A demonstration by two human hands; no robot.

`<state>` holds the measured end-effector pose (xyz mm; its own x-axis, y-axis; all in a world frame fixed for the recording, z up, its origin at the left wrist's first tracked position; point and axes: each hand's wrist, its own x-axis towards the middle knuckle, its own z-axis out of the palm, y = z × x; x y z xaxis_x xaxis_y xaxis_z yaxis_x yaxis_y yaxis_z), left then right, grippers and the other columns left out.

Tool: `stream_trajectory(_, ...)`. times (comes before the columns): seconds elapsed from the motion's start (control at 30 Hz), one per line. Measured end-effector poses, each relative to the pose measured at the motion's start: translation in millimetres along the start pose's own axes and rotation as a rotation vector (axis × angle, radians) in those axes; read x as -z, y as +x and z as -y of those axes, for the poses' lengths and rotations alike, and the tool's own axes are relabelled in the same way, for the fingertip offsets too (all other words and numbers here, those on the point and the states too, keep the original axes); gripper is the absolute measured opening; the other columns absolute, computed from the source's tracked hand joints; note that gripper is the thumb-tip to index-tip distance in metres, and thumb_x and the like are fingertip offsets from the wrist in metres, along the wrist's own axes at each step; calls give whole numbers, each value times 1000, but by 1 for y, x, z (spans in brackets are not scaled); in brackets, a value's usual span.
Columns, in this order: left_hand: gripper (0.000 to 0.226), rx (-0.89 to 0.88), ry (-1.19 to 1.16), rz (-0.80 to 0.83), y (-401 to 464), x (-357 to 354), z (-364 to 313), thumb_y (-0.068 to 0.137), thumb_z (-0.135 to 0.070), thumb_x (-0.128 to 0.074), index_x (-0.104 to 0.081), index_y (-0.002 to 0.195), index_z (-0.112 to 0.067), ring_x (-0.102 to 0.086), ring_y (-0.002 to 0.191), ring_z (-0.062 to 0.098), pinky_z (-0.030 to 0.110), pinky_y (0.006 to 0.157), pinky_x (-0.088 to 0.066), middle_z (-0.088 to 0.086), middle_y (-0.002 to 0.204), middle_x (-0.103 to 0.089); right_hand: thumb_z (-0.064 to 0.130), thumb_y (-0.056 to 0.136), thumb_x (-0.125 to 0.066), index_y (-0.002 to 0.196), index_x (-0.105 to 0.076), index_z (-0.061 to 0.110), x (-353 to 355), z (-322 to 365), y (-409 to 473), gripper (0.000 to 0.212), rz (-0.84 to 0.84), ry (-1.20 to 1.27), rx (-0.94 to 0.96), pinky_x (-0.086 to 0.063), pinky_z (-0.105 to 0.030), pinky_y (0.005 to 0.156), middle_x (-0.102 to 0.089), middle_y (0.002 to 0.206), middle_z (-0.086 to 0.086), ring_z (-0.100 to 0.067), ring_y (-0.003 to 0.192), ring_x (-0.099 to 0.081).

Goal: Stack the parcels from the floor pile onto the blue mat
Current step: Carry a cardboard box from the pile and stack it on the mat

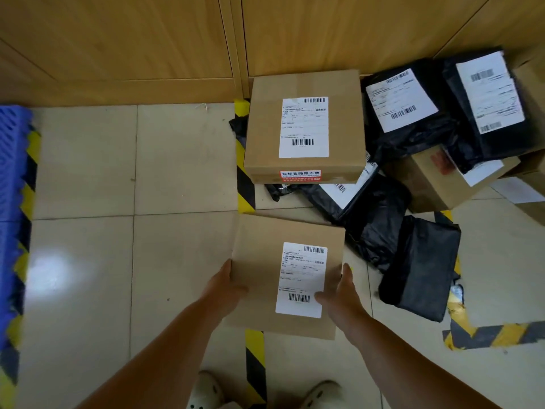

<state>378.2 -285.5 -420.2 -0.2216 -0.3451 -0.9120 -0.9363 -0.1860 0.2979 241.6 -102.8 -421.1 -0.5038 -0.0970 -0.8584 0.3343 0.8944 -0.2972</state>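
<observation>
We grasp the cardboard box (287, 276) at lower centre, left hand (227, 286) and right hand (339, 293) clamping opposite sides to carry it level toward the blue mat (13, 202) at the left edge.

A parcel sorting room or mailroom: labelled cardboard boxes (305, 128) and black mailing bags (407, 113) piled on a tiled floor (88, 172) marked with yellow-black hazard tape (244, 184), beside wood-panelled walls (118, 39).
</observation>
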Motion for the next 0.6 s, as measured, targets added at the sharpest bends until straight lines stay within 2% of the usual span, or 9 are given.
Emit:
stream_trajectory(0.07,80,-1,-29,-12,-7,2,-1,80,-4,-60,-23,149,-21,-54,109,30,42,91,-51,10,131,-51,0,79,-61,125,-25,26,1,4,-7,64,9,-4,14,-46,-31,72,-44,130,-6,-26,109,-51)
stream_trajectory(0.17,77,-17,-45,-59,-25,6,-3,79,-2,-57,-27,147,-21,-54,109,29,42,90,-51,8,130,-53,-1,76,-61,119,-28,25,5,11,-21,60,14,0,31,-48,-32,73,-47,121,-4,-27,109,-51)
stream_trajectory(0.3,68,-42,-93,-103,-65,19,-8,82,2,-53,-33,143,-20,-49,101,20,33,80,-47,4,130,-51,3,73,-64,135,-25,17,16,29,-54,75,10,-13,48,-54,-39,86,-48,127,-7,-27,113,-53)
stream_trajectory(0.4,65,-40,-152,-124,-99,35,-13,84,2,-53,-33,143,-20,-48,99,19,31,75,-46,2,124,-50,1,77,-64,132,-30,17,28,51,-88,66,-5,-64,75,-55,-35,84,-48,127,-6,-26,112,-54)
stream_trajectory(0.53,61,-31,-228,-178,-151,63,-28,83,0,-54,-37,139,-19,-53,107,27,47,89,-51,6,123,-53,-1,84,-59,145,-22,17,47,88,-142,73,3,-89,94,-44,-25,79,-37,139,-6,-25,122,-46)
stream_trajectory(0.6,62,-43,-241,-214,-180,79,-38,84,1,-53,-37,140,-18,-53,106,26,45,89,-51,9,125,-53,-1,86,-56,146,-19,16,57,107,-171,73,-7,-98,123,-43,-28,84,-34,143,-7,-26,127,-42)
